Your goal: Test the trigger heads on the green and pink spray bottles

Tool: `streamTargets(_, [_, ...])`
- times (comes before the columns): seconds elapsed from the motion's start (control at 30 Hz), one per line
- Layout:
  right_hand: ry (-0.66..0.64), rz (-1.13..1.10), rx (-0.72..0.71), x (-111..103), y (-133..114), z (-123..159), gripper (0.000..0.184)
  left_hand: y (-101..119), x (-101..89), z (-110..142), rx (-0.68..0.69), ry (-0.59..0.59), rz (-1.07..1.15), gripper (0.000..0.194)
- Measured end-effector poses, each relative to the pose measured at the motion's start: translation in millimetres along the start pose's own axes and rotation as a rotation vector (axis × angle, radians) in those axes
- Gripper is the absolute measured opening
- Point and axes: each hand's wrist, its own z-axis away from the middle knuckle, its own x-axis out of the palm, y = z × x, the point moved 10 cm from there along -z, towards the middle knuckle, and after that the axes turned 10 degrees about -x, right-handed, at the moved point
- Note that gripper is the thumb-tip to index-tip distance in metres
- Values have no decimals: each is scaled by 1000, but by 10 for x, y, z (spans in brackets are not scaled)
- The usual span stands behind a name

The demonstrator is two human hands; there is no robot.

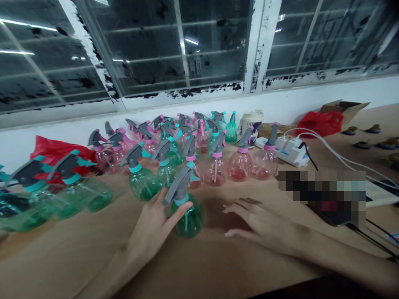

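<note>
My left hand [157, 218] is closed around a green spray bottle [190, 220] with a grey trigger head and a turquoise collar. The bottle stands upright on the table, with my thumb across its near side and the other fingers partly hidden behind it. To its right, my right hand [254, 218] hovers low over the table, fingers apart and nothing in them. Just behind the held bottle are a second green spray bottle [145, 182] and a pink spray bottle [215, 172].
Several more pink and green bottles crowd toward the wall. Green bottles [96, 194] stand at left before a red plastic bag [65, 155]. A paper cup [251, 124], a white power strip [293, 151] with cables and another red bag [321, 123] lie at right.
</note>
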Motion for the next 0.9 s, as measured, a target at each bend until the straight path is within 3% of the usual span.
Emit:
streamTargets(0.17, [102,-178,101,-57,156,-157,76,416,322,-83,153,-60,-5,38])
streamTargets(0.3, [153,-338,92,-7,171,-252,95,557,450,-119,197,-83,-7,40])
streamTargets(0.43, [188,-453,85,84,192,-284,93,570,462,-152,174,-125,68,47])
streamTargets(0.63, [212,-438,56,128,157,-330,94,672,437,-237,185,-243,397,68])
streamTargets(0.77, [260,-449,-7,130,84,-390,89,741,508,-285,156,-321,630,52])
streamTargets(0.9, [330,-501,-91,112,13,-447,91,764,527,-295,181,-311,656,31])
